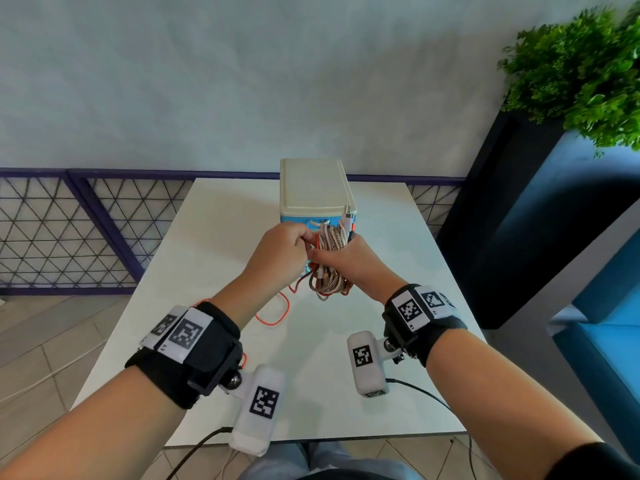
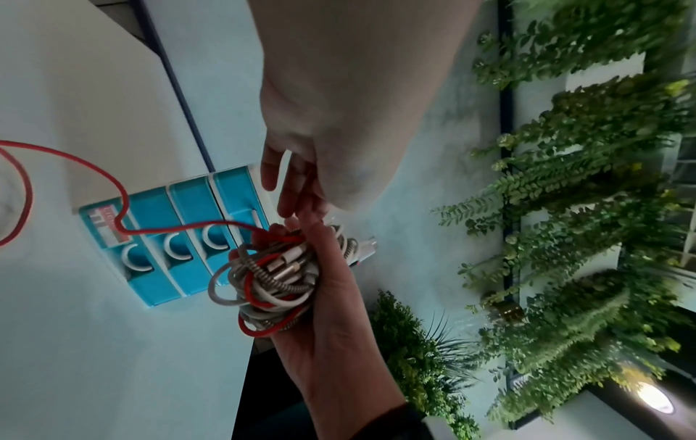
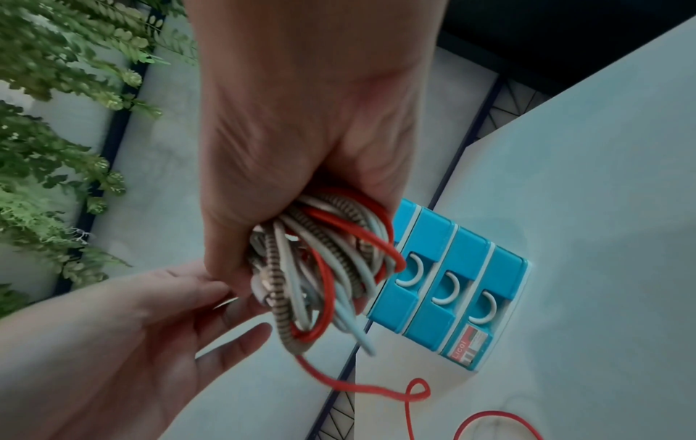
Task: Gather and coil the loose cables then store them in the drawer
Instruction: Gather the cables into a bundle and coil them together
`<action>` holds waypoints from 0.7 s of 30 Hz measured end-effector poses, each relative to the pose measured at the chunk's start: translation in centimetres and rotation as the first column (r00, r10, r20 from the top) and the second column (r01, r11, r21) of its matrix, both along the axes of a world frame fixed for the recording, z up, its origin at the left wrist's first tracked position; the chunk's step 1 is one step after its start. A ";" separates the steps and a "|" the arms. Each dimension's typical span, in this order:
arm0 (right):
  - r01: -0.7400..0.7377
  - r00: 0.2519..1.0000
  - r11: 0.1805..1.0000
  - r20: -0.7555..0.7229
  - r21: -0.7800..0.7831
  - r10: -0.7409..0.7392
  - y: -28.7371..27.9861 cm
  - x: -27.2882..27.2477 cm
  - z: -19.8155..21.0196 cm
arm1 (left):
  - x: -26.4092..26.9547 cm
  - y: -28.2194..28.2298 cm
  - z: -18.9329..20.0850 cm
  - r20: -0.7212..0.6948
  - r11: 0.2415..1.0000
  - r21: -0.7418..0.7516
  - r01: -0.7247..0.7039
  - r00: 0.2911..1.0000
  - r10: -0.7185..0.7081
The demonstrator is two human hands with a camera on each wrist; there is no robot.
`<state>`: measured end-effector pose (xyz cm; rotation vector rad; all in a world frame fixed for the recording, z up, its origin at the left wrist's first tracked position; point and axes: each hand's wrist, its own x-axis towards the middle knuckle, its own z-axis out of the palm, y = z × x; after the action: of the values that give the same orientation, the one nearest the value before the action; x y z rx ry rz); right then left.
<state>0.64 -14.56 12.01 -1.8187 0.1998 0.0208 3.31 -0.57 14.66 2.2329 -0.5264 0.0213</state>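
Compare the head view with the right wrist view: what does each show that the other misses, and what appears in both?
Only the head view shows the drawer unit's cream top and both wrist-worn cameras. Only the right wrist view shows the three blue drawer fronts, all shut, with a label on one. Both show the right hand gripping the cable bundle, the left hand pinching at it, and the red cable trailing loose.

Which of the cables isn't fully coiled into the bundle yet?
The red cable: its tail trails loose from the bundle in the right hand onto the table. The white and braided ones are fully gathered.
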 end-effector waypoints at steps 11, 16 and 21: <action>0.241 0.967 0.942 0.021 0.233 -0.253 -1.6 0.2 -0.3 | -0.6 -0.2 -1.8 -0.213 0.992 -0.077 0.096 0.971 -0.110; 0.261 0.962 0.942 0.023 0.213 -0.272 -2.5 0.3 -0.3 | -1.0 0.4 -2.0 -0.320 0.946 -0.144 0.291 0.891 -0.323; 0.273 0.953 0.894 0.024 0.356 -0.301 -2.5 0.5 0.2 | -2.8 0.2 -1.9 -0.559 0.782 -0.508 0.361 0.552 -0.619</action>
<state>1.18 -17.05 12.21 -1.4169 0.3842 -0.2126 0.50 -0.39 12.73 1.4935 -0.6405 -0.9552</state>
